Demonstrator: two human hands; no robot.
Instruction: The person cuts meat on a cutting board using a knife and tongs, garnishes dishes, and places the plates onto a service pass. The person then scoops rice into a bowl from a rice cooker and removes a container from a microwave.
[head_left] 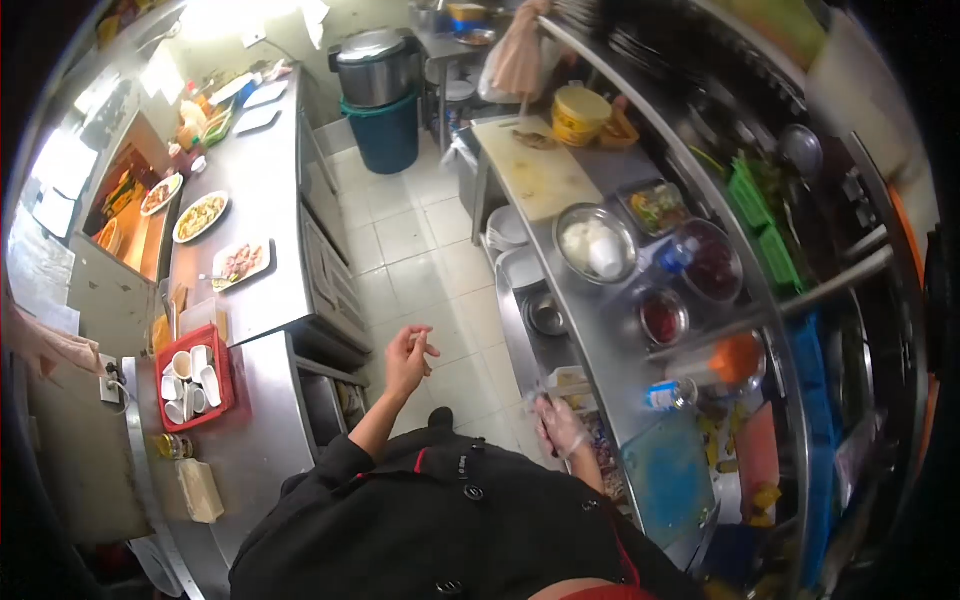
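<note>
My left hand point(409, 360) is bare and raised over the tiled floor, its fingers apart and slightly curled, with nothing in it. My right hand point(562, 427) wears a clear plastic glove and is low beside the front edge of the right counter. Its fingers are bent and blurred, and whether they hold anything cannot be made out. Close to it are a lower shelf with small containers point(570, 378) and, up on the counter, a blue cutting board point(668, 478).
Left counter point(262, 345) bears plates of food and a red basket point(223, 405) of white cups. On the right counter point(600, 335) are a metal bowl point(622, 228), a yellow tub point(580, 114) and a white cutting board point(530, 170). A green bin point(386, 140) stands at the aisle's far end.
</note>
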